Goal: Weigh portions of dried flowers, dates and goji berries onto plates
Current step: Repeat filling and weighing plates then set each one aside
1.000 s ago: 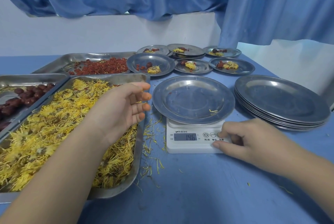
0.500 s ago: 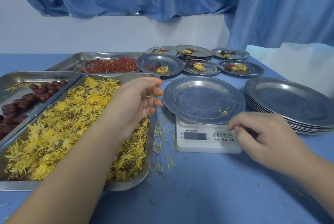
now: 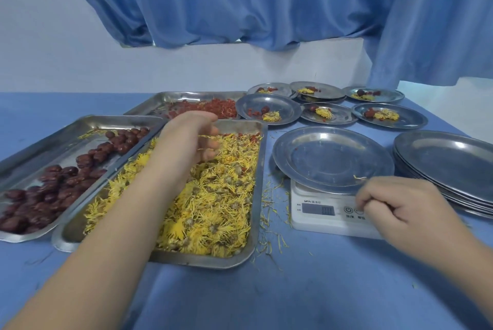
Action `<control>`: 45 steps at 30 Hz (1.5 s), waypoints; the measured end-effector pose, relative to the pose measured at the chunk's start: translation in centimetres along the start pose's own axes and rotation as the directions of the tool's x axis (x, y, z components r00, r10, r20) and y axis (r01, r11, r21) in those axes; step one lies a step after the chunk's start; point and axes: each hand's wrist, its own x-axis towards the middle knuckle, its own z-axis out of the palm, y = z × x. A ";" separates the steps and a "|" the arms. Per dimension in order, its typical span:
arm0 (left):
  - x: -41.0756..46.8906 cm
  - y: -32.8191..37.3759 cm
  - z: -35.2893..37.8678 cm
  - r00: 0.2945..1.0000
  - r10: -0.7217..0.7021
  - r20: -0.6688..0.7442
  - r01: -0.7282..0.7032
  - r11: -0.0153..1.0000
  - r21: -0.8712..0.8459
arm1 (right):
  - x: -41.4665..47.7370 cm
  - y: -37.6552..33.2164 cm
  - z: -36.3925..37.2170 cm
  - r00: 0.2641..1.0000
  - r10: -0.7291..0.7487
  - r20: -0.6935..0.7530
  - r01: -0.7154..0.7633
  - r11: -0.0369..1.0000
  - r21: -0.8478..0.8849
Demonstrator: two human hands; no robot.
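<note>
Head camera: the left hand pinches dried flowers above their tray, and the right hand hangs curled, empty, over the scale carrying a plate.

Simple food-portioning workroom. Table under blue cloth stands against bare white wall, with pleated blue curtain hanging above. Bulk stock sits in rectangular steel trays: tray of yellow dried flowers, tray of dark red dates, tray of red goji berries. White digital kitchen scale carries round steel plate. Stack of matching steel plates sits just beside it. Several small portioned plates are lined up behind.
</note>
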 end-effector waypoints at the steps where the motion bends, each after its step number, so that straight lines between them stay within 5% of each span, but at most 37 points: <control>1: 0.2 0.0 -0.2 1.000 0.011 -0.002 -0.011 0.994 0.112 | 0.0 0.0 0.1 1.000 0.009 0.004 -0.009 1.000 -0.001; 5: 1.3 1.0 -1.6 0.994 0.105 0.037 -0.110 0.877 0.467 | -0.2 -0.2 0.3 0.998 0.019 0.055 -0.018 1.000 -0.009; 9: 1.9 2.2 -2.1 0.979 -0.096 0.180 -0.006 0.867 0.498 | -0.5 -0.2 0.4 0.996 0.024 0.088 -0.024 1.000 0.003; 13: 2.1 1.5 -2.7 0.961 -0.037 0.273 -0.196 0.603 0.773 | -0.5 -0.1 0.2 0.996 0.026 0.082 -0.028 0.999 0.019; 16: 2.2 0.1 -2.9 0.911 -0.178 0.372 -0.286 0.375 0.882 | -0.4 -0.3 0.2 0.996 0.011 0.088 -0.013 1.000 0.025; 19: 2.4 -1.1 -2.8 0.892 -0.256 0.372 -0.303 0.270 0.914 | -0.5 -0.4 0.2 0.994 0.003 0.109 -0.006 1.000 0.030; 22: 2.5 -1.4 -2.7 0.912 -0.164 0.375 -0.321 0.279 0.905 | -0.5 -0.4 0.1 0.993 -0.001 0.117 -0.003 0.999 0.035; 28: 2.2 0.2 -3.3 0.946 -0.027 0.322 -0.242 0.601 0.762 | -0.5 -0.4 0.0 0.993 0.007 0.114 -0.012 0.999 0.042; 33: 2.3 1.2 -3.2 0.960 -0.009 0.281 -0.192 0.712 0.676 | -0.5 -0.4 0.0 0.992 -0.001 0.127 -0.005 0.999 0.044; 37: 3.0 1.3 -3.8 0.972 -0.016 0.236 -0.179 0.602 0.778 | -0.5 -0.4 0.0 0.993 -0.006 0.120 -0.002 0.998 0.071; 42: 3.5 0.6 -5.2 0.957 -0.129 0.261 -0.211 0.313 0.926 | -0.5 -0.3 0.1 0.991 0.008 0.131 -0.015 0.998 0.053; 45: 3.5 0.1 -5.5 0.951 -0.143 0.273 -0.232 0.251 0.940 | -0.6 -0.3 0.2 0.989 0.016 0.147 -0.024 0.998 0.057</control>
